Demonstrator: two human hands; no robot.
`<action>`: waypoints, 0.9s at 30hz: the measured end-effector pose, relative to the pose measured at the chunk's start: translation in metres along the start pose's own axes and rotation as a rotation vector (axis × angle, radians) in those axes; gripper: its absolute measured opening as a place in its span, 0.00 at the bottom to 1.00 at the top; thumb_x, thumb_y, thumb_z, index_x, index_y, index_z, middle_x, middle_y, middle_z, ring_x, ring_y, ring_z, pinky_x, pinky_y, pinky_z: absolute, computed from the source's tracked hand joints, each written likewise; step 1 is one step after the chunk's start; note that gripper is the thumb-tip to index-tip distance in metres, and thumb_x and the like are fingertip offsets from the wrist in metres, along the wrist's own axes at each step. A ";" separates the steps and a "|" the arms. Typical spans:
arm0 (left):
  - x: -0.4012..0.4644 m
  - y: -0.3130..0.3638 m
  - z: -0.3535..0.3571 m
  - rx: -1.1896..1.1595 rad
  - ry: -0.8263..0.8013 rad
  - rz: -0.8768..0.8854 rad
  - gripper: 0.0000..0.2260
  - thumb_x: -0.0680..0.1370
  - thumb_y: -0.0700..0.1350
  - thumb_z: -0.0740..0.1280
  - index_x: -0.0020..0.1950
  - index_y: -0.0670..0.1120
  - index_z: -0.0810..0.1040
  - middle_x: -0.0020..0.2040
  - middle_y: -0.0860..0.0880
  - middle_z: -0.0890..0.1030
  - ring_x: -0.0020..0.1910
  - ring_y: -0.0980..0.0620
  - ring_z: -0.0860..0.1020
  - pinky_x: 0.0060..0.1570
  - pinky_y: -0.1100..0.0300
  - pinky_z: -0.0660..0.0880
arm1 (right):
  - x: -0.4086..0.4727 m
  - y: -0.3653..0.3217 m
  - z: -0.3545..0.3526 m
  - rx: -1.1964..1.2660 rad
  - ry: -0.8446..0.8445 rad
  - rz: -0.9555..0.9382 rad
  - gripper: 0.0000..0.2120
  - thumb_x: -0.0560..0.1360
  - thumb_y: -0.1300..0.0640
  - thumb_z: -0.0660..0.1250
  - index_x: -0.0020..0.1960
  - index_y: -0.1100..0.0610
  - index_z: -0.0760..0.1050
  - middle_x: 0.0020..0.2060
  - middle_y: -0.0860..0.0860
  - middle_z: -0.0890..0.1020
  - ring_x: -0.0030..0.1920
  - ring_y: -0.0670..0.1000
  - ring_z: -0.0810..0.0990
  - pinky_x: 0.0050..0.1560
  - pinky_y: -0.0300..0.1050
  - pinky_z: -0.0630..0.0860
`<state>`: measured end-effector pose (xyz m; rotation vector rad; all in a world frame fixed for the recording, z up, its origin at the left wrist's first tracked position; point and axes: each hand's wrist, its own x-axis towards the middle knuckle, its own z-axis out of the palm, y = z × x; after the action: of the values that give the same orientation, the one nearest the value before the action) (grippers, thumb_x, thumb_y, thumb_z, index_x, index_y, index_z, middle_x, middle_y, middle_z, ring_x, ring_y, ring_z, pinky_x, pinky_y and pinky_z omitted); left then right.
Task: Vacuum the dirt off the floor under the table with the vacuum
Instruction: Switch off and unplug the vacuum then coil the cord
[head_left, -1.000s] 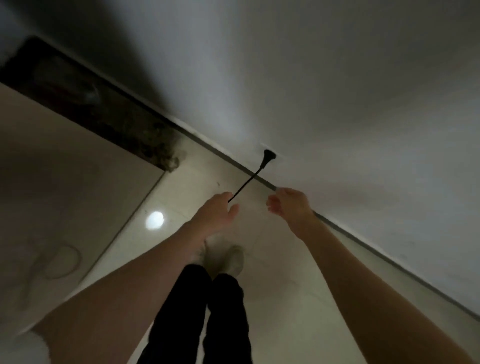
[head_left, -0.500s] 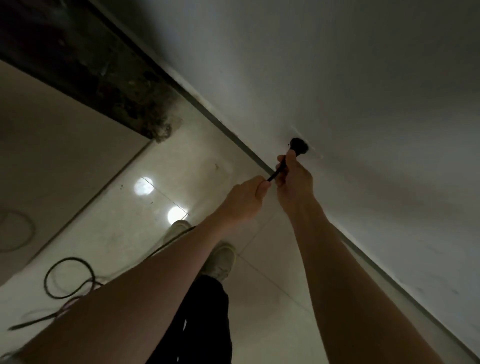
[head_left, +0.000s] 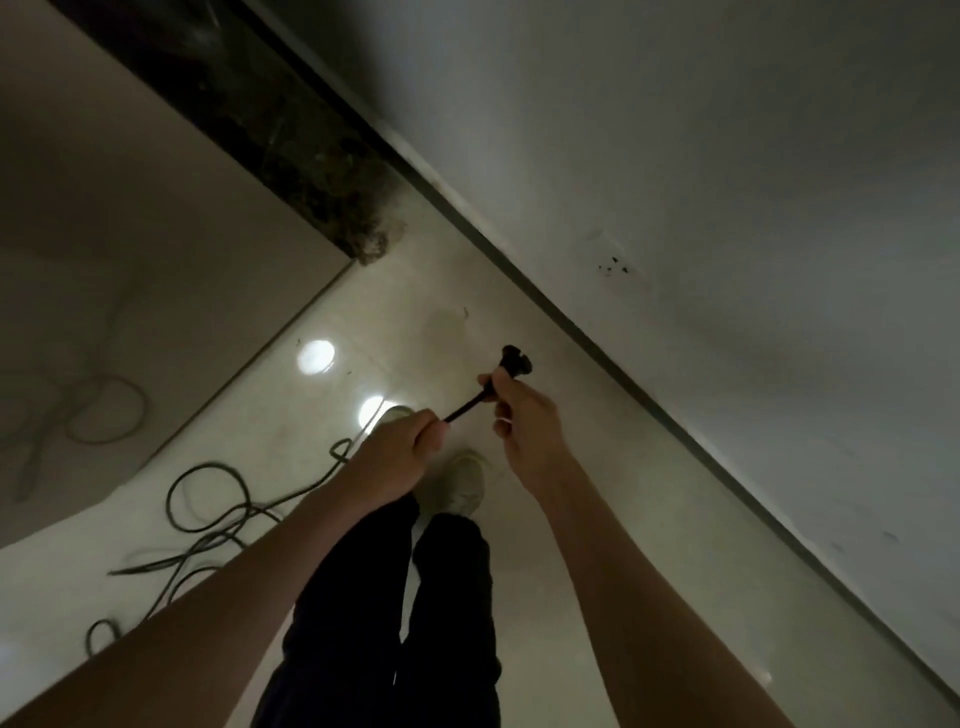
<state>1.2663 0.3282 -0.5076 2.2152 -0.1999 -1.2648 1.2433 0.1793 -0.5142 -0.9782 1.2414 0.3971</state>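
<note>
A black power plug (head_left: 515, 359) is out of the wall and held above the glossy floor. My right hand (head_left: 522, 418) pinches the cord just behind the plug. My left hand (head_left: 405, 452) grips the black cord (head_left: 462, 411) a little further back. The rest of the cord (head_left: 208, 514) trails left and lies in loose loops on the tiles. The white wall socket (head_left: 615, 265) sits low on the wall, up and to the right of the plug, with its holes bare. The vacuum itself is out of view.
A white wall (head_left: 727, 208) with a dark skirting line (head_left: 597, 338) runs diagonally on the right. A dark stone strip (head_left: 270, 140) crosses the upper left. My legs in black trousers and pale shoes (head_left: 465, 483) stand below the hands. A faint reddish cable loop (head_left: 104, 410) lies at far left.
The plug was in the wall socket a second ago. My right hand took hold of it and it has come out; both hands have moved back from the wall with the cord.
</note>
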 end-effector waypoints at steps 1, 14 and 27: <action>-0.007 0.001 -0.003 -0.012 0.023 0.010 0.10 0.82 0.44 0.56 0.50 0.41 0.75 0.46 0.42 0.78 0.44 0.48 0.75 0.38 0.64 0.61 | -0.010 -0.005 0.002 0.000 -0.018 -0.012 0.10 0.79 0.60 0.63 0.41 0.59 0.79 0.39 0.52 0.78 0.30 0.44 0.65 0.32 0.36 0.61; -0.220 0.047 -0.041 -0.527 0.349 -0.012 0.13 0.81 0.41 0.59 0.37 0.51 0.74 0.30 0.53 0.71 0.29 0.60 0.69 0.34 0.64 0.66 | -0.228 -0.046 0.033 -0.364 -0.337 -0.150 0.05 0.79 0.59 0.62 0.47 0.56 0.76 0.39 0.50 0.79 0.40 0.45 0.75 0.41 0.37 0.69; -0.452 -0.043 -0.060 -0.957 0.920 -0.225 0.14 0.82 0.42 0.57 0.37 0.48 0.74 0.27 0.54 0.69 0.25 0.60 0.67 0.29 0.67 0.63 | -0.385 0.084 0.152 -1.085 -0.767 -0.170 0.13 0.81 0.64 0.56 0.62 0.66 0.73 0.49 0.61 0.81 0.47 0.52 0.79 0.44 0.34 0.76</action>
<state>1.0657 0.5665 -0.1725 1.7110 0.8436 -0.1871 1.1500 0.4392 -0.1948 -1.5950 0.1599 1.2386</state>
